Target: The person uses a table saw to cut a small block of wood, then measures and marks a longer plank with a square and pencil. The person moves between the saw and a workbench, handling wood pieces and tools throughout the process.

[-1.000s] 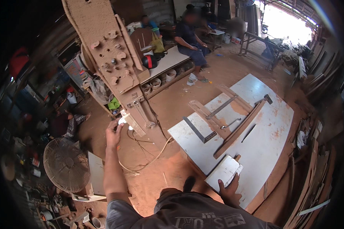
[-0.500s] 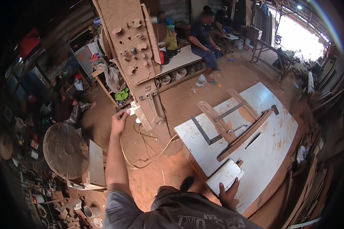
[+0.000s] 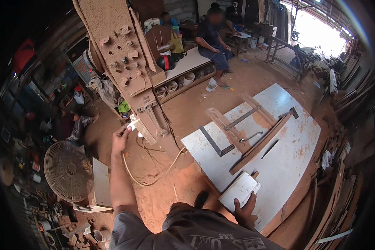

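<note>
Reddish-brown dust covers the floor (image 3: 164,198) of a cluttered open-sided workshop, where a person in a dark grey printed T-shirt (image 3: 204,233) stands between a dust-caked, bolt-studded column (image 3: 106,21) and a large white-topped worktable (image 3: 289,175).

The person's left hand (image 3: 120,141) reaches out to a small white object (image 3: 131,126) beside a pale wooden block (image 3: 143,130) at the column's lower end. Its thumb and fingers are drawn together at the object, though whether they grip or merely touch it cannot be told. The right hand (image 3: 246,211) rests with thumb and fingers parted on a flat white rectangular block (image 3: 238,187) at the table's near edge.

Farther up the tabletop lie a dark L-shaped metal square (image 3: 216,142), a silver spanner (image 3: 251,136) and a long brown wooden strip (image 3: 258,145), with a dark-headed hammer (image 3: 293,112) by the strip's far end. A slim black stick-like tool (image 3: 270,149) lies to the strip's right.

At left stands a round wire-caged fan (image 3: 68,171); at right, long timber strips (image 3: 331,212) are piled. Beyond the column, a seated person in dark clothes (image 3: 212,37) occupies a low pale-topped bench (image 3: 191,64).
</note>
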`<state>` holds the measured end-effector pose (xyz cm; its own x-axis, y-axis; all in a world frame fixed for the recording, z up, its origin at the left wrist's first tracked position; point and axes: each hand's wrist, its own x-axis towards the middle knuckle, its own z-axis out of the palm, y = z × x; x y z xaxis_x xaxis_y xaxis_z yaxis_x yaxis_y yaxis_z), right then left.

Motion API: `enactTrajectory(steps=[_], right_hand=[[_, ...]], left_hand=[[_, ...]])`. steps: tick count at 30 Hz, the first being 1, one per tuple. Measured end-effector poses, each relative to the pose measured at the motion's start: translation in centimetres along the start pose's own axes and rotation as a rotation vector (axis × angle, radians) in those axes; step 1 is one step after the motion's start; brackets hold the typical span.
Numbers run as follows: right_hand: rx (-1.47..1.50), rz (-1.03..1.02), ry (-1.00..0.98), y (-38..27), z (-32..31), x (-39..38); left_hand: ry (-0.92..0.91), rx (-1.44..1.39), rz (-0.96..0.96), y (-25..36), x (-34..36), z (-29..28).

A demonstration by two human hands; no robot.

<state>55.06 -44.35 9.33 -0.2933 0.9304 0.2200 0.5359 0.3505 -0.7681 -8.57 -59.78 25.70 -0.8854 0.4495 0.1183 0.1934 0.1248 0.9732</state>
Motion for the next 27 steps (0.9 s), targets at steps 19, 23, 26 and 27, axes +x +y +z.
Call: enactTrajectory(steps=[19, 23, 26, 27], right_hand=[[-0.173, 0.174, 0.018, 0.2, 0.3, 0.0], [-0.117, 0.287, 0.022, -1.8, 1.6, 0.6], [-0.114, 0.403, 0.061, -2.8, 2.6, 1.2], [-0.104, 0.433, 0.068, -3.3, 2.9, 1.8]], left_hand=[[0.056, 0.626, 0.381, 1.4, -1.2, 2.3], [0.619, 0.726, 0.677, -0.8, -8.7, 4.6], [-0.004, 0.346, 0.744, -1.9, -18.7, 16.6], [-0.350, 0.341, 0.717, -2.5, -21.4, 19.3]])
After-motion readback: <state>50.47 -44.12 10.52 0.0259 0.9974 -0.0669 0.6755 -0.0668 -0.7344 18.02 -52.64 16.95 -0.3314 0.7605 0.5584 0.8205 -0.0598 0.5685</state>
